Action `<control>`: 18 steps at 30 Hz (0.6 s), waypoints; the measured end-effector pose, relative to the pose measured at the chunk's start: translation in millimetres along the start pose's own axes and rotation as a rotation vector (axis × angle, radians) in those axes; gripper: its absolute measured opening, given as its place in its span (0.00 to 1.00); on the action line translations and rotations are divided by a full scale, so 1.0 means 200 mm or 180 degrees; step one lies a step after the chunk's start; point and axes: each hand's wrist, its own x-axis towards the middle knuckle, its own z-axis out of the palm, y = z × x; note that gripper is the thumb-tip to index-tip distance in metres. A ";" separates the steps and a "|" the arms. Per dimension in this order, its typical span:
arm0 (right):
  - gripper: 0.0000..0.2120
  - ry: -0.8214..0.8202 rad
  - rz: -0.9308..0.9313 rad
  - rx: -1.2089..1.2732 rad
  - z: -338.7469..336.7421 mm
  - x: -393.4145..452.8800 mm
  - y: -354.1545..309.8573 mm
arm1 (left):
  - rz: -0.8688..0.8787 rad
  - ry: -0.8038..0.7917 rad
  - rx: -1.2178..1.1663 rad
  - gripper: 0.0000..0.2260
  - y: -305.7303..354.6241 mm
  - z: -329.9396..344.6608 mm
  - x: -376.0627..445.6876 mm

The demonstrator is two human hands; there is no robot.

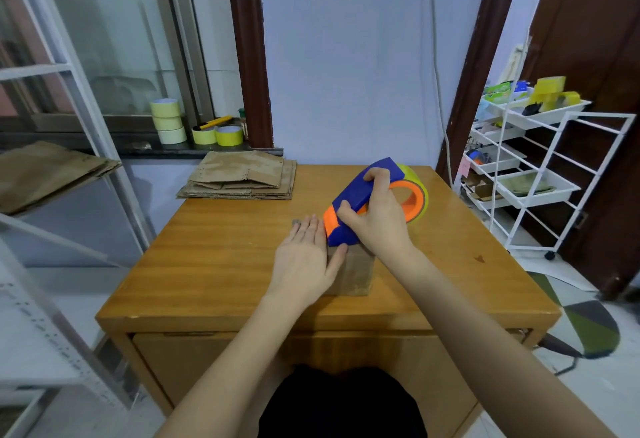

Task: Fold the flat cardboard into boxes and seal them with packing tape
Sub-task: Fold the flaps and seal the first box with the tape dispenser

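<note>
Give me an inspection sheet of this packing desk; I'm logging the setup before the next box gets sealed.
Surface: wooden desk, bare in front, a small dark mark near its right edge.
Job's things: small cardboard box at centre; blue and orange tape dispenser tilted onto its top; flat cardboard stack at the far left corner.
Clutter: tape rolls on the windowsill.
Grippers: left hand flat against the box's left side; right hand grips the dispenser.
Cables: white cable hanging down the wall from a socket.
Surroundings: white wire trolley with trays at right; metal shelf at left holding more cardboard.
</note>
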 end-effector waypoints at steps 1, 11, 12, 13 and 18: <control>0.22 0.0026 0.0077 0.0108 0.00 0.00 0.01 | 0.0004 -0.0025 0.0045 0.40 0.00 0.00 0.00; 0.21 0.0555 0.0776 0.1215 -0.09 -0.06 0.10 | -0.0127 -0.0249 0.0130 0.32 0.01 0.00 0.01; 0.20 0.0591 0.0815 0.1263 -0.10 -0.05 0.12 | -0.0116 -0.0266 0.0124 0.31 0.01 0.00 0.00; 0.20 0.0621 0.0851 0.1293 -0.12 -0.05 0.13 | -0.0102 -0.0245 0.0114 0.31 0.01 0.00 0.00; 0.21 0.0765 0.0903 0.1158 -0.22 -0.06 0.21 | -0.0112 -0.0125 0.0009 0.33 0.02 0.00 0.01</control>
